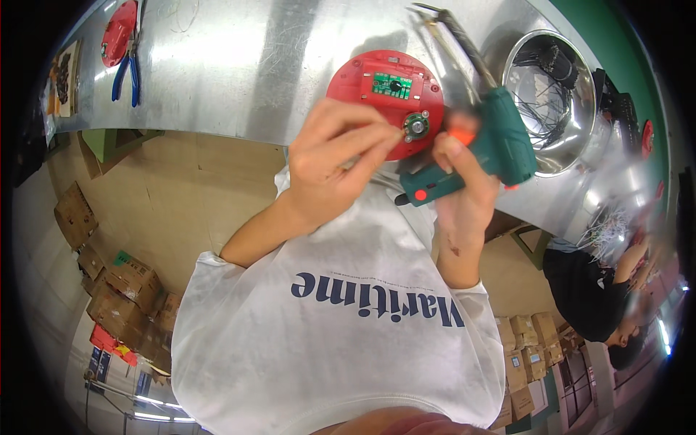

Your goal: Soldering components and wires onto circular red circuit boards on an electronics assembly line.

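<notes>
A round red plastic housing (348,81) lies on the metal table in front of me, with a small green circuit board (392,86) set in it. Nearer to me on the housing sits a small round part with a metal centre (416,127). My left hand (337,148) is closed in a pinch right beside that part; whatever the fingertips hold is too small to make out. Gripped in my right hand (467,174) is a dark green soldering gun (504,134) with an orange trigger. Its long metal tip points away from me, past the housing's right side.
On the metal table (232,65), a steel bowl (513,65) of black wires stands at the right. Blue-handled pliers (126,76) and another red plastic part (118,32) lie far left. A person (591,290) works at the right, near a bundle of white wires (607,230).
</notes>
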{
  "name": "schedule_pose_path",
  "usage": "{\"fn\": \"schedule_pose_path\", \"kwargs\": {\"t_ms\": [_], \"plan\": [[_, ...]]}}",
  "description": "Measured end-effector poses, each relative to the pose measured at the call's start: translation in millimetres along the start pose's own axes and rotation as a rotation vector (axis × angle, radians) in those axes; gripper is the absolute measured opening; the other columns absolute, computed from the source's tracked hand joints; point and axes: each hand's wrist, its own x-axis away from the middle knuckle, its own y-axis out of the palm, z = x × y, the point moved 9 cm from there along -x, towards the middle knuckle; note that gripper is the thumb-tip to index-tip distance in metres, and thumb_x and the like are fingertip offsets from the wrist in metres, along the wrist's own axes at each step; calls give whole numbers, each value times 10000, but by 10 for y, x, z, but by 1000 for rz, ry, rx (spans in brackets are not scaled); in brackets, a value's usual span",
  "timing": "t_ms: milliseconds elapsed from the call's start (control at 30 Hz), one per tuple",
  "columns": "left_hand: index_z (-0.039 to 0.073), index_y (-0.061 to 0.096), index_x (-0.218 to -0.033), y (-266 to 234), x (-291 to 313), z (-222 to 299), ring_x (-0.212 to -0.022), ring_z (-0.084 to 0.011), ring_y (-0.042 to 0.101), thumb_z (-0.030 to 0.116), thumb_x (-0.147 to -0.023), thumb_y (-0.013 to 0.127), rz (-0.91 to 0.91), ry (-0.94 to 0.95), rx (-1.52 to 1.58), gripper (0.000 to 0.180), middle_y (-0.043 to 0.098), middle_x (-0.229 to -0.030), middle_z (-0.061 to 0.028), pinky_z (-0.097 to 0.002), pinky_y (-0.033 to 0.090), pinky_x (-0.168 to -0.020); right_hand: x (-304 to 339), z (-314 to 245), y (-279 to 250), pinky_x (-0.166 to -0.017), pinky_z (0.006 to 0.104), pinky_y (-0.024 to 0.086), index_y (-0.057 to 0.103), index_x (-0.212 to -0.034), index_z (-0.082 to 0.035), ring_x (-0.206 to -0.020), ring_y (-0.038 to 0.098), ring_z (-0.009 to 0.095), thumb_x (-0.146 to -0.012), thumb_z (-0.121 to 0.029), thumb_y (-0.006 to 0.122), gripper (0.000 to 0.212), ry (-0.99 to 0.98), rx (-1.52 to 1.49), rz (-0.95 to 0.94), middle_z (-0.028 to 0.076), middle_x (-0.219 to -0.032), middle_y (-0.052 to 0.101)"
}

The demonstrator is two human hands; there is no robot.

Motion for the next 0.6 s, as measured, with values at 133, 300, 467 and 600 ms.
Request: {"fn": "schedule_pose_path", "kwargs": {"t_ms": [133,300,467,600], "plan": [[32,718,-837,-96,-5,-201,-947,-217,526,-7,-711,727,194,-173,-89,132,609,-1142,-103,-288,450,-720,93,-165,-127,-612,257,422,496,-1062,0,-764,538,168,-845,-44,579,236,-99,60,-55,136,-1102,503],[24,706,-817,-63,-33,-302,-1038,-228,520,9,-744,719,219,-205,-88,76,575,-1242,-122,-302,452,-835,295,-260,-246,-606,279,425,510,-967,9,-694,533,173,-829,-175,594,245,-62,418,-129,163,-1040,537],[34,695,-800,-57,-42,-308,-1061,-229,512,10,-738,715,216,-243,-73,69,580,-1234,-105,-324,438,-885,404,-271,-471,-617,283,418,550,-921,47,-666,515,156,-796,-164,588,248,-30,670,-141,152,-836,587],[39,691,-787,-52,-57,-310,-1057,-223,510,14,-734,716,227,-260,-71,63,582,-1227,-98,-321,436,-881,442,-296,-507,-677,268,485,566,-1015,32,-711,584,144,-751,-47,651,288,-28,743,-154,74,-834,605]]}}
